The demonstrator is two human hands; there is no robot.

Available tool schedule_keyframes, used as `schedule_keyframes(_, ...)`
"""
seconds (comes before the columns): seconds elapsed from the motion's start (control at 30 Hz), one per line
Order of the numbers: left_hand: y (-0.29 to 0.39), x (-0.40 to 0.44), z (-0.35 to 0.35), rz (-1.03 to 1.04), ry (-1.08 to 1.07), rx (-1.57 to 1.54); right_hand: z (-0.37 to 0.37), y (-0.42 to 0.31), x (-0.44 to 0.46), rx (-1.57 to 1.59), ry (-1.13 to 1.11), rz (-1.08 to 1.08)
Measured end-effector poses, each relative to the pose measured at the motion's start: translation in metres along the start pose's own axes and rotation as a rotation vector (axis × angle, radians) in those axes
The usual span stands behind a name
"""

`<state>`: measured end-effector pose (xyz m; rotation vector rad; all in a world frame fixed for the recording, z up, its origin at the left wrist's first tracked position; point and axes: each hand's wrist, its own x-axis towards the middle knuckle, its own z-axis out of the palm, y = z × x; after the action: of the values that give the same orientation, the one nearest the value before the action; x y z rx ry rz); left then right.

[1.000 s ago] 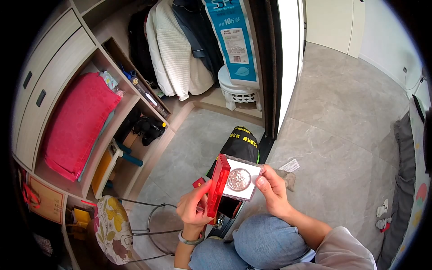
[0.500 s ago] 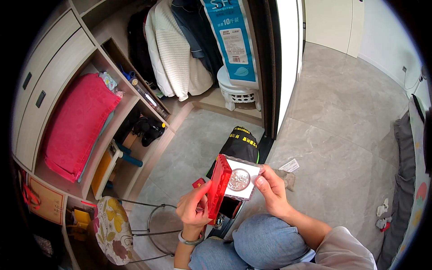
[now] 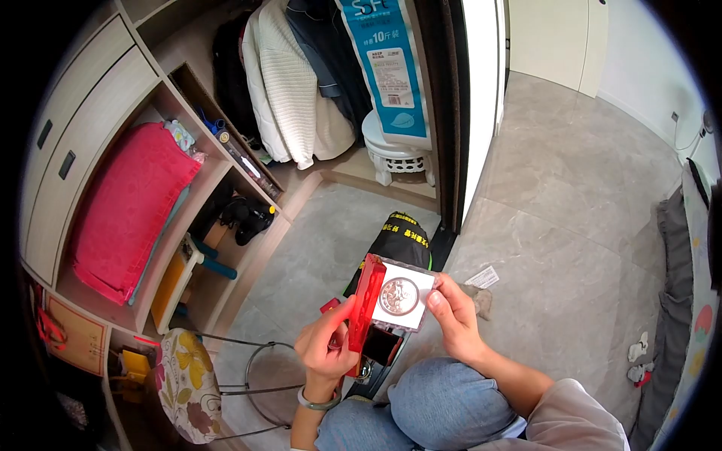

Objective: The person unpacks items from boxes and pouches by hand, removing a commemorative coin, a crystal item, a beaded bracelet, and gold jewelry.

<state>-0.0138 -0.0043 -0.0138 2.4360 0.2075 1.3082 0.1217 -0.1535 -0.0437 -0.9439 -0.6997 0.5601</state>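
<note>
My left hand (image 3: 325, 347) is closed around a red case (image 3: 366, 304), held on edge with its narrow side toward me. Right beside it, my right hand (image 3: 460, 325) pinches the outer edge of a clear square coin holder (image 3: 426, 295). In the holder's white insert sits a round silver coin (image 3: 398, 296) with a raised design. The holder's left side meets the red case; whether it is partly inside cannot be made out. Below the case, a dark, red-edged object (image 3: 382, 346) is partly hidden.
A black bag (image 3: 401, 239) with yellow lettering lies on the floor beyond my hands. A flower-patterned stool (image 3: 192, 383) stands at left, before shelves holding a pink folded cloth (image 3: 135, 214). A white label (image 3: 483, 278) lies to the right. Clothes (image 3: 282, 90) hang in the wardrobe.
The red case and coin holder have shifted slightly up and left, and the case is turned a little more edge-on. Both hands keep their grip.
</note>
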Motion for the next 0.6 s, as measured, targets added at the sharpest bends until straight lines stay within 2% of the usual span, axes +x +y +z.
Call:
schedule_keyframes(0.17,-0.001,0.004,0.004,-0.099,-0.049,-0.078,-0.001,0.004,0.002,0.049,0.039,0.054)
schedule_keyframes(0.23,-0.006,0.009,0.01,0.09,0.047,-0.153,-0.001,0.006,0.002,0.064,0.049,0.056)
schedule_keyframes(0.27,-0.005,0.009,0.009,0.09,0.049,-0.155,-0.002,0.007,0.003,0.062,0.049,0.055)
schedule_keyframes(0.33,-0.001,0.011,0.006,0.004,-0.076,-0.191,-0.002,0.007,0.003,0.068,0.056,0.043)
schedule_keyframes(0.6,0.007,0.017,0.005,-0.011,-0.213,-0.267,-0.001,0.009,0.002,0.121,0.083,0.088)
